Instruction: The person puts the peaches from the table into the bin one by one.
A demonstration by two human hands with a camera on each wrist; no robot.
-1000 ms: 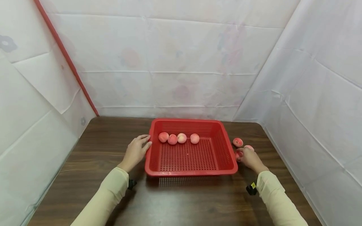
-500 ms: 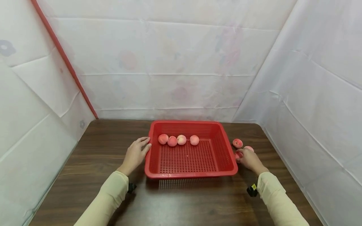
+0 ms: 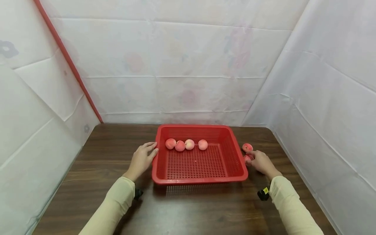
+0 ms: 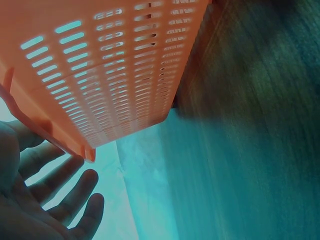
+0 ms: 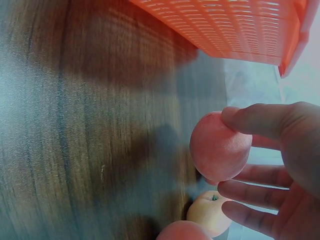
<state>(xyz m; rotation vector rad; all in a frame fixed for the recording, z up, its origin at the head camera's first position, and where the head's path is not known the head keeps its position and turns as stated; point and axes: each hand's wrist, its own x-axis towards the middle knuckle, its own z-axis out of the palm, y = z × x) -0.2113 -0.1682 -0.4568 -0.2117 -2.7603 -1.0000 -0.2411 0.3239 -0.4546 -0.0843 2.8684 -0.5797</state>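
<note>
In the head view a red plastic basket [image 3: 199,180] stands mid-table with several pink peaches [image 3: 180,146] along the far side of its floor. My left hand [image 3: 142,160] rests at the basket's left rim, fingers fairly straight; the left wrist view shows the fingers [image 4: 82,187] spread below that rim. To the right of the basket, my right hand [image 3: 262,163] pinches a peach [image 5: 220,147] between thumb and fingers. Behind it lies another peach [image 3: 247,148] on the table. A yellowish peach [image 5: 207,212] and a pink one [image 5: 184,232] show beside the held one in the right wrist view.
The dark wooden table [image 3: 196,212] is bordered at the back and both sides by white floral sheeting [image 3: 182,65]. A red strip [image 3: 67,58] runs up the left corner. Each wrist carries a small black camera [image 3: 263,195].
My right hand has shifted slightly on the right side, and it now covers the peach that showed behind it in the head view. The left hand stays at the rim.
</note>
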